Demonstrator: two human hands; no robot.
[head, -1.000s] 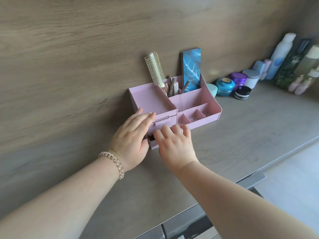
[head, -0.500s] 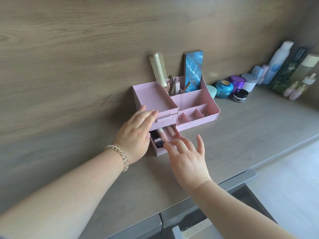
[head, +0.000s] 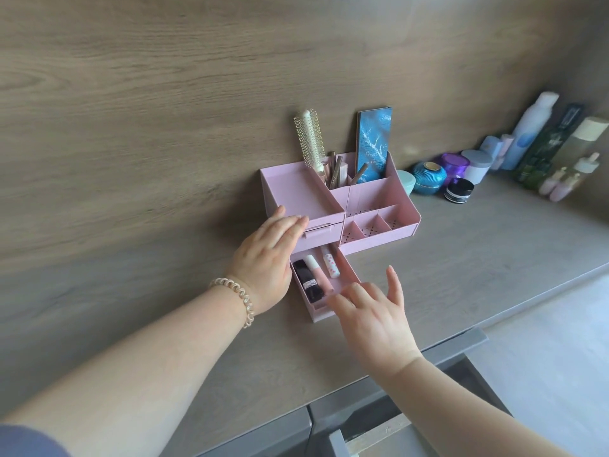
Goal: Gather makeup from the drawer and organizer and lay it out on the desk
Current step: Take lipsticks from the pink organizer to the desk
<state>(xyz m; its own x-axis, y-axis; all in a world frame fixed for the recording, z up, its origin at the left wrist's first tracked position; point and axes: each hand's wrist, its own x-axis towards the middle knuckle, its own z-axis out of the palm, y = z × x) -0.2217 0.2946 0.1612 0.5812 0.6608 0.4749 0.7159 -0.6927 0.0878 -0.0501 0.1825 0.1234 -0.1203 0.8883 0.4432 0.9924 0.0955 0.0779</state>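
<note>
Makeup lay in the small pink plastic drawer (head: 347, 273) that stood open at the bottom left of the pink plastic organizer (head: 369, 196), just below the middle of the frame. Three pieces sat side by side in it: a black lipstick tube with a silver band (head: 308, 280) on the left, a pale pink lip gloss with a white cap (head: 319, 274) in the middle, and a white tube with red spots (head: 330, 265) on the right.

The left hand (head: 267, 258) rested with straight fingers against the front of the closed upper drawer and gripped nothing; a coiled beige band (head: 245, 300) circled its wrist. The right hand (head: 372, 315) hovered over the open drawer's front edge, lower centre of the frame, fingers spread and relaxed, holding nothing.

At the organizer's back stood a cream round hairbrush with gold bristles (head: 308, 136), a blue rectangular palette (head: 374, 143) and some slim sticks. On the grey-brown wooden desk (head: 478, 252), toward the right edge of the frame, sat a teal ribbed jar (head: 428, 181), a purple jar (head: 454, 166), a small black jar (head: 458, 191) and a row of bottles (head: 534, 127).
</note>
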